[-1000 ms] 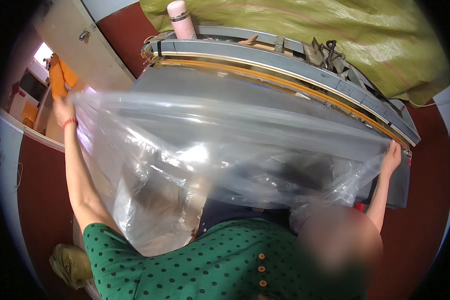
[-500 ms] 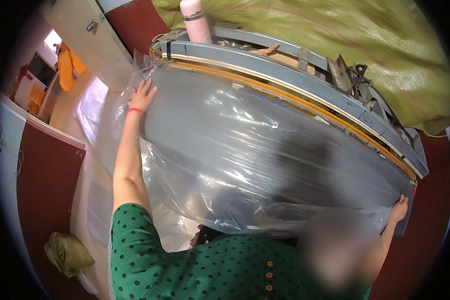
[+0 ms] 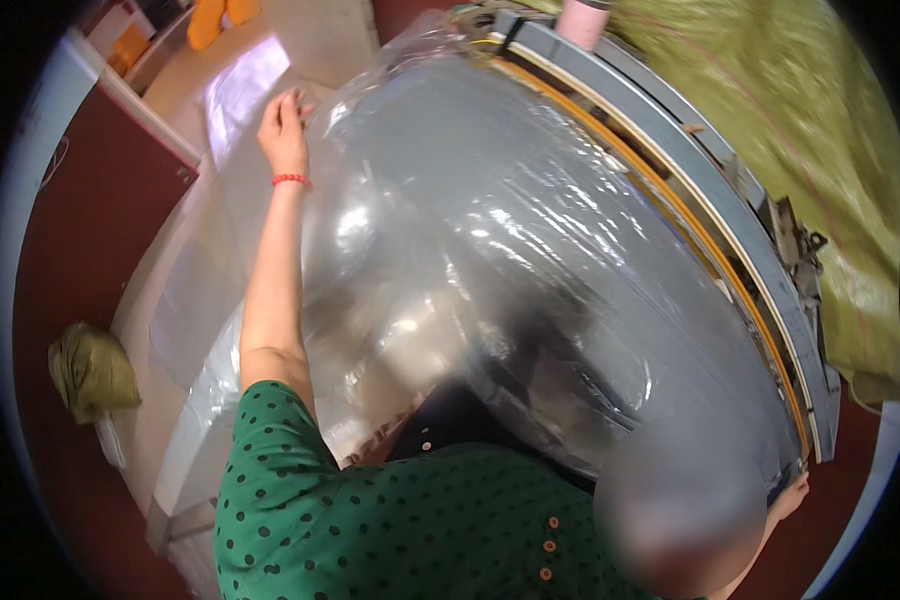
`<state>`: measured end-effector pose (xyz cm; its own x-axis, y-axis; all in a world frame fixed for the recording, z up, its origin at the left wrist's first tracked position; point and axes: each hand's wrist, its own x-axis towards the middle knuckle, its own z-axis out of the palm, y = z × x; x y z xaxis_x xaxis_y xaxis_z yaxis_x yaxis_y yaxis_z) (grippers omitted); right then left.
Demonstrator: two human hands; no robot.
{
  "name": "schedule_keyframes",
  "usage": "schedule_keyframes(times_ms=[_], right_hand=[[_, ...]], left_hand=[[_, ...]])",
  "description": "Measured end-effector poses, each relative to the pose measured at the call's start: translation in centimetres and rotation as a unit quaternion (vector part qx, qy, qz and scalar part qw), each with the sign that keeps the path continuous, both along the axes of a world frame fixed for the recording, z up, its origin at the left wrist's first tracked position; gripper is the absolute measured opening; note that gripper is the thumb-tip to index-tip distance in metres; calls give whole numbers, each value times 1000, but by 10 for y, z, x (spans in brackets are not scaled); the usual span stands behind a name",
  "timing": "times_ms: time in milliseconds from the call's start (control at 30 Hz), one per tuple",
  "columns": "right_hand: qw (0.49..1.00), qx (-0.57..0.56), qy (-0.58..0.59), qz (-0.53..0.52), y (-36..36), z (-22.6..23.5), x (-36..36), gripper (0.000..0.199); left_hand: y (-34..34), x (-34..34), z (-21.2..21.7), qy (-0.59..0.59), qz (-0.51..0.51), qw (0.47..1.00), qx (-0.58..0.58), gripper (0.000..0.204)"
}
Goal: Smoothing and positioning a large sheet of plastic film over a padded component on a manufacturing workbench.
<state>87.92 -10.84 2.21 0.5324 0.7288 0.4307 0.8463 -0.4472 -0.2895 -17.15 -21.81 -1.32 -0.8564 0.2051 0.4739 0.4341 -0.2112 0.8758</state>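
Note:
A large sheet of clear plastic film [image 3: 510, 225] lies wrinkled and shiny over a long grey surface in front of me. My left hand [image 3: 286, 130], with a red bead bracelet [image 3: 291, 181] at the wrist, is raised at the film's left side. Its fingers are curled in and closed on the film, though the exact grip is partly hidden. Far to the right, my right hand [image 3: 792, 494] pinches the film at the right end of the surface, beside the yellow strip [image 3: 715, 232].
Behind the surface runs a grey metal frame [image 3: 660, 108] bearing a pink bottle [image 3: 582, 24] and metal clamps [image 3: 798, 243]. A large olive woven sheet [image 3: 770, 110] hangs beyond. An olive bag [image 3: 92, 372] sits on the floor at left, near a dark red wall panel [image 3: 90, 215].
My left hand has lifted off the surface and its spread fingers have curled in. The film now billows on the left. The view has turned, and my right hand stays at the right end.

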Motion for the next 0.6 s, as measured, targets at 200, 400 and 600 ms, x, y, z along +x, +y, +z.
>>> schedule_keyframes(times_ms=[200,400,600], right_hand=[[976,-1,-49,210,66,1,-17,40],[933,27,3,359,66,45,-208,28],[866,20,84,493,75,50,-311,18]], left_hand=[[-91,-55,-234,238,6,845,-479,22],[-157,-22,-193,148,137,853,-481,17],[-223,-51,-114,-107,152,979,-82,7]])
